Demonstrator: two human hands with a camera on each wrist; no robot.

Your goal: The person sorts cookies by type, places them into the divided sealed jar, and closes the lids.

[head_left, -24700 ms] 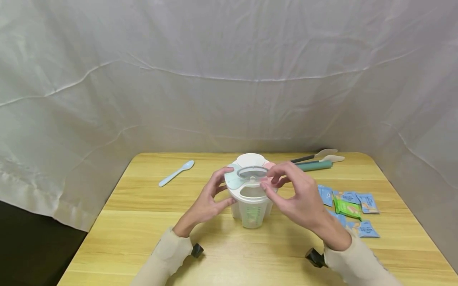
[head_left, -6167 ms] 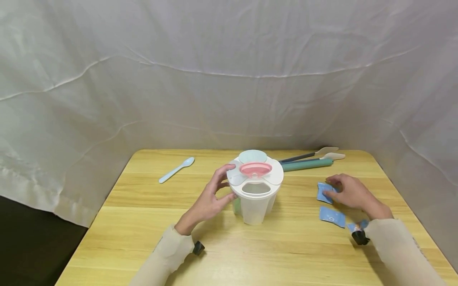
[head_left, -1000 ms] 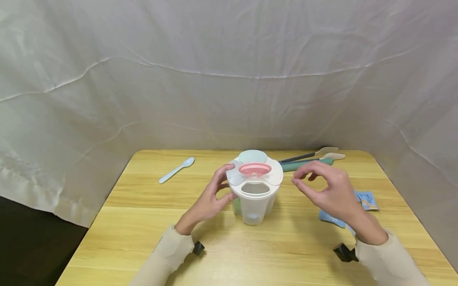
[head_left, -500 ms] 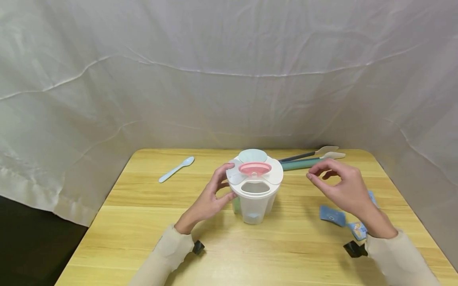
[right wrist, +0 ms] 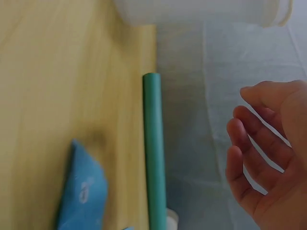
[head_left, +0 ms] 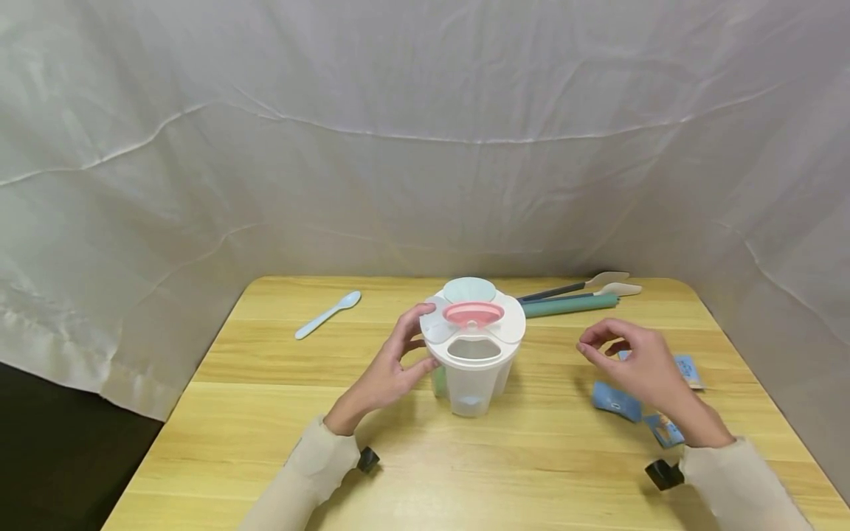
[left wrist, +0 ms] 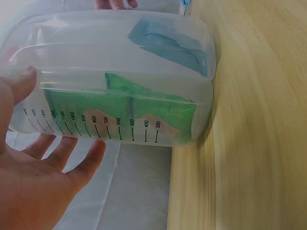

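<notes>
A translucent compartmented storage container (head_left: 470, 380) with a white lid stands upright on the table. My left hand (head_left: 392, 376) holds its left side, thumb in front and fingers around the back. In the left wrist view, green snack packets (left wrist: 86, 112) show in one compartment and a blue packet (left wrist: 168, 43) in the neighbouring one. The lid's opening (head_left: 474, 348) faces me, with a pink handle piece (head_left: 474, 313) behind it. Above several blue packets (head_left: 616, 402) hovers my right hand (head_left: 647, 369), fingers loosely curled around nothing. It partly covers some of these packets.
A light blue spoon (head_left: 328, 316) lies at the back left. Behind the container, to the right, lie a green cylinder (head_left: 571, 304) and two pale-tipped, dark-handled utensils (head_left: 604, 280). A pale curtain (head_left: 425, 147) surrounds the wooden table (head_left: 432, 479).
Over the earlier frames, the green packet left the table, the lid turned, and a blue packet came into the front compartment. Within the last second my right hand drew back rightward; my left stayed put.
</notes>
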